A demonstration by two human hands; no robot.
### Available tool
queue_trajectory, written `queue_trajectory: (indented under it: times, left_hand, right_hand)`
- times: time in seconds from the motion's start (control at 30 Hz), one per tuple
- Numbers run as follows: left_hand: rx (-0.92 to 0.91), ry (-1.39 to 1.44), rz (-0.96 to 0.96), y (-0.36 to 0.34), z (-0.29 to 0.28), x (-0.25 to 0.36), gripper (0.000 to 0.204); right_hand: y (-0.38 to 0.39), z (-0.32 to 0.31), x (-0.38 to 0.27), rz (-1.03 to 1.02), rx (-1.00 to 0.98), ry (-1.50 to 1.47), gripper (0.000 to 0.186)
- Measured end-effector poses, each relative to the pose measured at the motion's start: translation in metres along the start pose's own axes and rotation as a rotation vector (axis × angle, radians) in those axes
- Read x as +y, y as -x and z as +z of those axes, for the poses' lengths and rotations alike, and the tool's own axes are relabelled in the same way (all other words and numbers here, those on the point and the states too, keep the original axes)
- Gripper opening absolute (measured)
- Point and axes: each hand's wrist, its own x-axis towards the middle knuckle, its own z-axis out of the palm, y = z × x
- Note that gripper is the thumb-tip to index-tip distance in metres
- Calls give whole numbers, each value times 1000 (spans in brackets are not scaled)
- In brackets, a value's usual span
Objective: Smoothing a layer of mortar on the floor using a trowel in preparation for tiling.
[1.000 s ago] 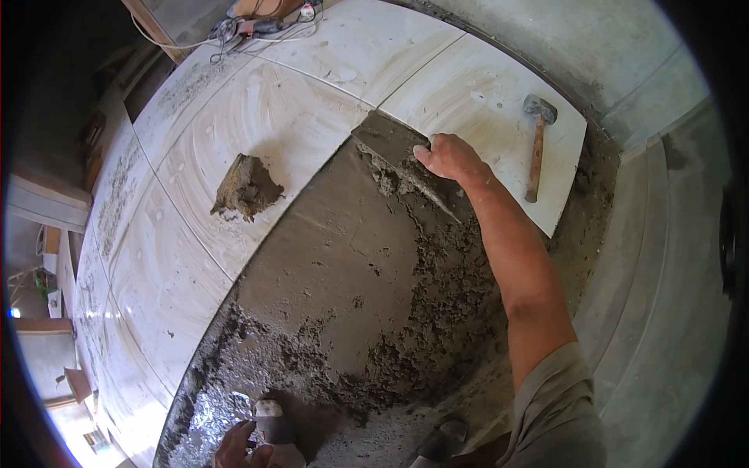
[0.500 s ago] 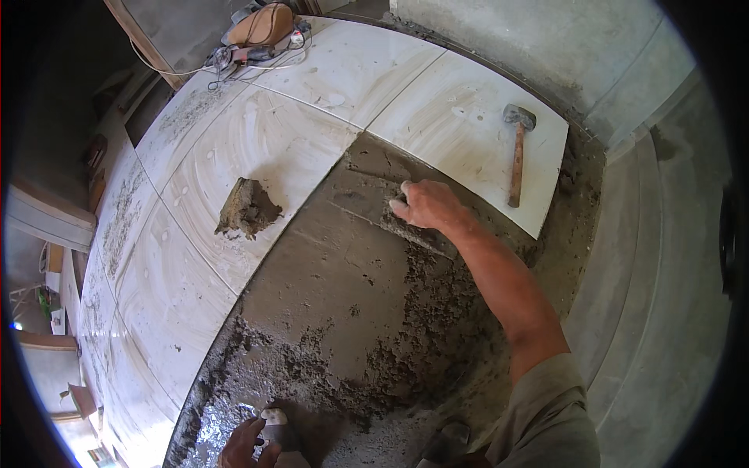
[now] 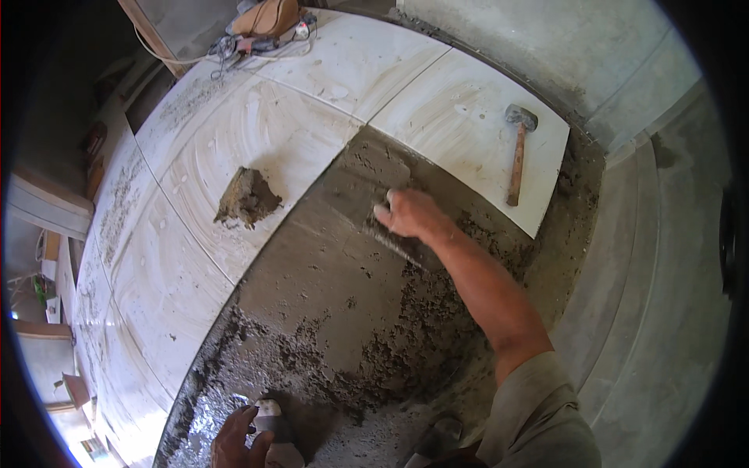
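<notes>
1. The right hand (image 3: pixel 413 215) has its grip closed around the top of a plastering trowel (image 3: pixel 396 246) – fingers curled over, handle hidden under them.
2. The trowel lies flat on the wet mortar bed (image 3: pixel 312 273), near its upper end, well apart from the mallet (image 3: pixel 519 152).
3. The left hand (image 3: pixel 238 441) is just beside a shoe (image 3: pixel 269 413) at the lower edge, fingers bent, thumb apart; I cannot tell whether its grip has hold of anything.
4. Any markings on the corded power tool (image 3: pixel 256 45) are too small to read.
5. Compared with a second ago, hand and trowel have come back from the bed's far corner toward the person – the mallet and the mortar-caked lump (image 3: pixel 248 199) remain on the white floor tiles (image 3: pixel 460 109).
</notes>
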Motion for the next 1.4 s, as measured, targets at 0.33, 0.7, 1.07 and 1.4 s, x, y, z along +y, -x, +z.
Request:
queue_trajectory:
  times: [0.33, 0.7, 1.07, 1.4]
  left_hand:
    - [-31, 226, -294, 3, -7, 34, 38]
    - [-67, 208, -405, -7, -9, 24, 41]
    - [-72, 176, -122, -2, -9, 35, 36]
    - [-70, 305, -349, 18, -10, 54, 43]
  right_hand:
    - [10, -24, 12, 38, 92, -13, 50]
    - [-47, -13, 46, -24, 149, 61, 53]
    - [21, 23, -13, -113, -141, -79, 54]
    - [72, 37, -28, -56, -166, -124, 58]
